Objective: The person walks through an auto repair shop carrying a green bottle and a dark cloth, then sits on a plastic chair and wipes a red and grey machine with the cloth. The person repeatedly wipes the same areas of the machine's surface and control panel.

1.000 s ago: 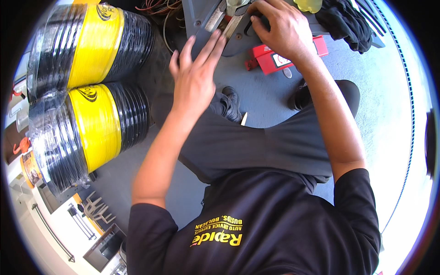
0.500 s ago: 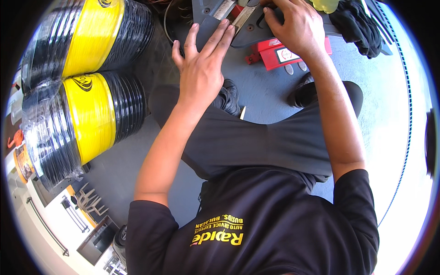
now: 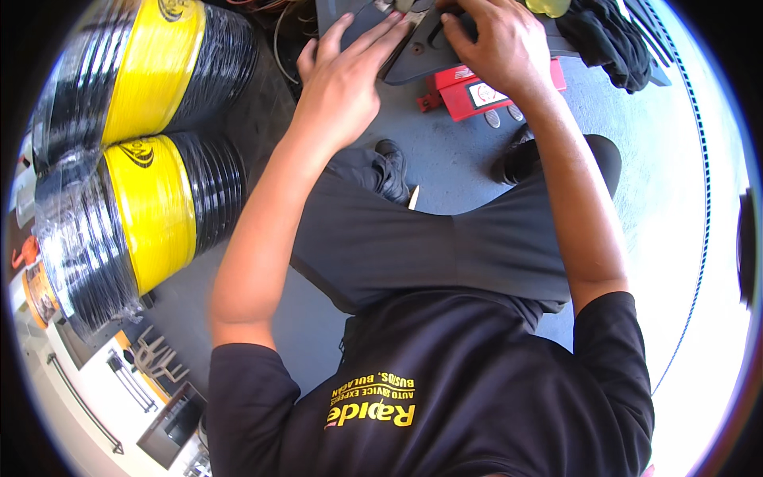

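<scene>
At the top of the view lies a dark grey panel [image 3: 417, 67] with rounded edges and small holes, partly cut off. My left hand [image 3: 338, 95] rests at its left part, fingers stretched out and somewhat spread, the fingertips by a narrow slot with pale metal. My right hand [image 3: 505, 52] lies over the panel's right part. Its fingers and thumb curl around something dark that they mostly hide, beside a black curved piece [image 3: 435, 33]. Below the panel is a red metal box-like thing [image 3: 453, 99] with a white label.
Two large black ribbed cylinders with yellow bands [image 3: 155, 211], wrapped in clear film, stand at left. Black cloth [image 3: 608, 44] and a yellow-green item [image 3: 552, 6] are at upper right. My shoe [image 3: 389, 171] is on the grey floor. A white cabinet [image 3: 75, 397] is at lower left.
My left hand has shifted slightly left and up, its fingers still stretched out. The panel sits higher in the view. My right hand keeps its place on the panel, its thumb lower beside the black curved piece.
</scene>
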The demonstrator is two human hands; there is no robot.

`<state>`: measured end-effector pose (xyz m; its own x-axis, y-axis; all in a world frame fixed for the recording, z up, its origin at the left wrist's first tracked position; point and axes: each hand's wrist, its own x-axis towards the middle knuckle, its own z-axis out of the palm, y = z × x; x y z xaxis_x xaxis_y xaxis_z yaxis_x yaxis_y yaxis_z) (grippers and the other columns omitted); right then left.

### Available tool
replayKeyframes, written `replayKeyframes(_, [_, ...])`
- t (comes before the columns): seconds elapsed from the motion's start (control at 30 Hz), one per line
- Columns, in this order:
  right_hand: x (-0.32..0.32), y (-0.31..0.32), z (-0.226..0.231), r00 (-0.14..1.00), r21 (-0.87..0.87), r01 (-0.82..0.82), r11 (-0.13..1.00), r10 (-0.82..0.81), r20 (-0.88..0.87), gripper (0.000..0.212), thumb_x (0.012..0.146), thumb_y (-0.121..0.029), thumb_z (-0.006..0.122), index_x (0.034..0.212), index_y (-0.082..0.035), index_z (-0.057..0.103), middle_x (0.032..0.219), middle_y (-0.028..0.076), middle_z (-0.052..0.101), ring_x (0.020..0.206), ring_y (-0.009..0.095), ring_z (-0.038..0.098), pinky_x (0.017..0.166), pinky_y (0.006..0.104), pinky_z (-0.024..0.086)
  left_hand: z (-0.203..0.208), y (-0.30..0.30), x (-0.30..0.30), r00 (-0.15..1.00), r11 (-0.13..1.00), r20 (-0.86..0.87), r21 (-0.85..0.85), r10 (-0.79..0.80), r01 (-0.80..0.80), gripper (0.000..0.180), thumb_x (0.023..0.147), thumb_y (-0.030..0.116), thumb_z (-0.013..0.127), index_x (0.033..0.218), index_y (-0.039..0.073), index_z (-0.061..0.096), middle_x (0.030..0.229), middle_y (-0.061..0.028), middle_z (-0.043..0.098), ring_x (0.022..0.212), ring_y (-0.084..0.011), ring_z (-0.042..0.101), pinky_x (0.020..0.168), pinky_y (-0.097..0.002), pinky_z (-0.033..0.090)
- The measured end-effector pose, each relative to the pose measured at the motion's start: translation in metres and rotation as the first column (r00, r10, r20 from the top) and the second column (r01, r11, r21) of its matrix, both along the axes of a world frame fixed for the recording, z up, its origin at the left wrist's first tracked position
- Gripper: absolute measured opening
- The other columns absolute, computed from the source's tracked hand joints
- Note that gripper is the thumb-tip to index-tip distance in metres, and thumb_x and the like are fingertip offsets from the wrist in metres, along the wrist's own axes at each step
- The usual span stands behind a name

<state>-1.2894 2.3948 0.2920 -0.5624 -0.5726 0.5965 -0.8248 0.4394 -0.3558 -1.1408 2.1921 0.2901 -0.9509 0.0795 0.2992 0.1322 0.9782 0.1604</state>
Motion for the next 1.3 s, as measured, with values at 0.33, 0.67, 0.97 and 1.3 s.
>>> replayKeyframes(0.33, [0.001, 0.004, 0.002, 1.000, -0.040, -0.016, 0.999, 0.017, 0.004, 0.018, 0.086, -0.016, 0.074, 0.100, -0.007, 0.069, 0.099, 0.013, 0.064, 0.096, 0.036, 0.068, 0.083, 0.0503, 0.055, 0.007, 0.016, -0.010, 0.998, 0.982, 0.017, -0.181, 0.052, -0.048, 0.092, 0.084, -0.012, 0.052, 0.166, 0.029, 0.048, 0.174, 0.0097, 0.044, 0.158, -0.0397, 0.039, 0.127, -0.0643, 0.025])
replayKeyframes(0.67, [0.003, 0.000, 0.007, 1.000, -0.015, 0.018, 1.000, -0.018, 0.018, 0.016, 0.088, -0.017, 0.074, 0.099, -0.007, 0.069, 0.099, 0.014, 0.063, 0.098, 0.037, 0.068, 0.083, 0.0509, 0.055, 0.010, 0.008, 0.005, 0.998, 0.983, 0.044, -0.178, 0.045, -0.037, 0.093, 0.086, -0.013, 0.054, 0.168, 0.030, 0.047, 0.175, 0.0099, 0.044, 0.157, -0.0372, 0.041, 0.127, -0.0658, 0.026])
replayKeyframes(0.97, [0.001, 0.000, -0.009, 0.999, 0.063, 0.028, 0.998, -0.025, -0.045, 0.019, 0.100, -0.023, 0.071, 0.117, -0.016, 0.076, 0.106, 0.005, 0.073, 0.103, 0.030, 0.074, 0.091, 0.0428, 0.058, 0.006, 0.010, 0.061, 0.985, 0.985, 0.109, -0.129, 0.133, -0.119, 0.089, 0.090, -0.010, 0.053, 0.168, 0.031, 0.047, 0.175, 0.0111, 0.043, 0.159, -0.0369, 0.038, 0.127, -0.0673, 0.024])
replayKeyframes(1.3, [0.006, -0.002, -0.001, 1.000, 0.048, 0.013, 0.999, -0.014, 0.020, 0.016, 0.098, -0.020, 0.072, 0.112, -0.014, 0.077, 0.105, 0.006, 0.072, 0.101, 0.030, 0.074, 0.089, 0.0410, 0.058, 0.010, 0.012, 0.101, 0.938, 0.369, 0.031, 0.915, 0.347, -0.166, 0.063, 0.101, -0.015, 0.043, 0.161, 0.003, 0.054, 0.163, -0.0141, 0.059, 0.153, -0.0242, 0.053, 0.128, -0.0331, 0.035])
